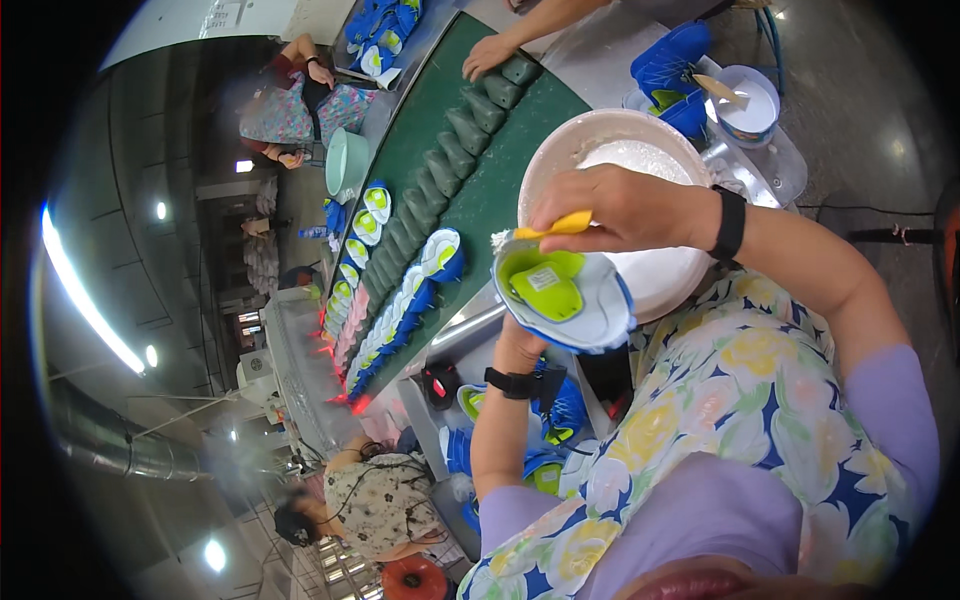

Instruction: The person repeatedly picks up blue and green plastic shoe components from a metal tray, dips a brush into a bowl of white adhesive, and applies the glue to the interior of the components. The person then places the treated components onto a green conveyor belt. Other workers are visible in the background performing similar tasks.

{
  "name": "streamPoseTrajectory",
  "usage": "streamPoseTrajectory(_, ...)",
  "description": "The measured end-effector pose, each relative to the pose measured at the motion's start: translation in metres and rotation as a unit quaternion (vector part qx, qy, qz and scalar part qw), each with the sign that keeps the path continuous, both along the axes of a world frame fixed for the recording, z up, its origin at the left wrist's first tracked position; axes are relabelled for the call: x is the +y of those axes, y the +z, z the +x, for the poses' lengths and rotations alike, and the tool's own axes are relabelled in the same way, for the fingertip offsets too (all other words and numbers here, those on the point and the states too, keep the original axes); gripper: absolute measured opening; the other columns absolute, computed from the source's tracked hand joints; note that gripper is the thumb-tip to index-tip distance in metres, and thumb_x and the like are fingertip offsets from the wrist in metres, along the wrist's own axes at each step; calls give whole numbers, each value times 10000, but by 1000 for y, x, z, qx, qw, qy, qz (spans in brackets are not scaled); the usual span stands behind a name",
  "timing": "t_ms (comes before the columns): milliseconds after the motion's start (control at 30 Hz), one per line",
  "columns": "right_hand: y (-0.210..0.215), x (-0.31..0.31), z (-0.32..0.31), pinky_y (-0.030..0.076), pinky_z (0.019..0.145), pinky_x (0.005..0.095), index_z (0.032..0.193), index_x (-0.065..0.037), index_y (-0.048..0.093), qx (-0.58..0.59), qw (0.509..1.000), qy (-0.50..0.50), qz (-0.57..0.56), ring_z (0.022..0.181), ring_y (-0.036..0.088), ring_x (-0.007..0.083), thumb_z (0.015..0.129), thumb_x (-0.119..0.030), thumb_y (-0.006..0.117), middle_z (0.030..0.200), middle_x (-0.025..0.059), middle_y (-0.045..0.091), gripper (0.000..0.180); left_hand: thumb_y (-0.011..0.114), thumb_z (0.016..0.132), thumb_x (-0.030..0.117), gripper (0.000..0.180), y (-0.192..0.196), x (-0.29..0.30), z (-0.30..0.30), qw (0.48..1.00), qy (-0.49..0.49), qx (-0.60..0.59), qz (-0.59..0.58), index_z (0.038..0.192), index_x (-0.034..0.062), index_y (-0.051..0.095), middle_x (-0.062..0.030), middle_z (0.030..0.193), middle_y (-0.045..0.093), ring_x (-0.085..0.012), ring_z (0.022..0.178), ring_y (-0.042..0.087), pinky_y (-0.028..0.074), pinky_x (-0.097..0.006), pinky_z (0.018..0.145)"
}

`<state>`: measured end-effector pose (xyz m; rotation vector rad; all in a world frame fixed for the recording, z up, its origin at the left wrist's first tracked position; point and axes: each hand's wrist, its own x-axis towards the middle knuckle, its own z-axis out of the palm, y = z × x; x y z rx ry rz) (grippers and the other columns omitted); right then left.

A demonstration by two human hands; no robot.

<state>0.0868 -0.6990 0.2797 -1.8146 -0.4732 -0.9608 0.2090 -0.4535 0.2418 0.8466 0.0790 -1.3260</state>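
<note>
Shoe upper with a blue edge, a pale grey face and a lime-green middle sits over the left hand. It hides those fingers, so I cannot tell if they are spread or pinching. The right hand pinches a small brush with a flat yellow handle between thumb and fingers, right beside the shoe upper's edge. White paste clings at the brush tip. Behind the right hand is a round, pale pink basin.
</note>
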Motion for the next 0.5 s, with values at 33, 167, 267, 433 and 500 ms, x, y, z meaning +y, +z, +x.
streamPoseTrajectory(33, -4, 0, 3, 507, 695, 314, 1016, -62, 632, 21, 1000, 0, -11, 819, 651, 259, 871, -179, 711, 945, 107, 662, 202, 521, 964, 371, 460, 3, -2, -4, 999, -17, 27, -34, 1294, 50, 536, -129, 1247, 620, -272, 1099, 626, 515, -437, 950)
streamPoseTrajectory(167, -6, -12, 5, 499, 647, 314, 967, -53, 624, 136, 991, 14, -11, 730, 646, 262, 879, -180, 688, 851, 110, 656, 167, 535, 959, 380, 468, 8, 3, 2, 998, 32, -50, 14, 1292, 52, 538, -117, 1243, 622, -265, 1100, 624, 513, -444, 951)
streamPoseTrajectory(267, 3, -27, -13, 483, 607, 298, 922, -45, 618, 245, 969, 19, 4, 644, 640, 239, 867, -169, 687, 765, 113, 656, 153, 546, 954, 382, 466, 8, 10, 8, 994, 31, -85, 68, 1291, 60, 535, -109, 1226, 628, -261, 1081, 632, 520, -447, 936)
streamPoseTrajectory(433, 1, -24, -11, 490, 652, 302, 966, -55, 648, 144, 988, -42, 16, 725, 645, 233, 877, -183, 693, 841, 115, 668, 163, 536, 963, 359, 436, 5, 12, 13, 990, 46, -110, 75, 1291, 71, 531, -113, 1192, 636, -270, 1055, 640, 536, -449, 908)
streamPoseTrajectory(500, 3, -17, -5, 492, 689, 318, 972, -58, 640, 132, 991, 0, 17, 799, 646, 246, 886, -188, 691, 872, 110, 662, 164, 533, 965, 350, 415, 9, 10, 14, 983, 46, -171, 54, 1289, 91, 534, -107, 1179, 637, -277, 1056, 638, 531, -458, 913)
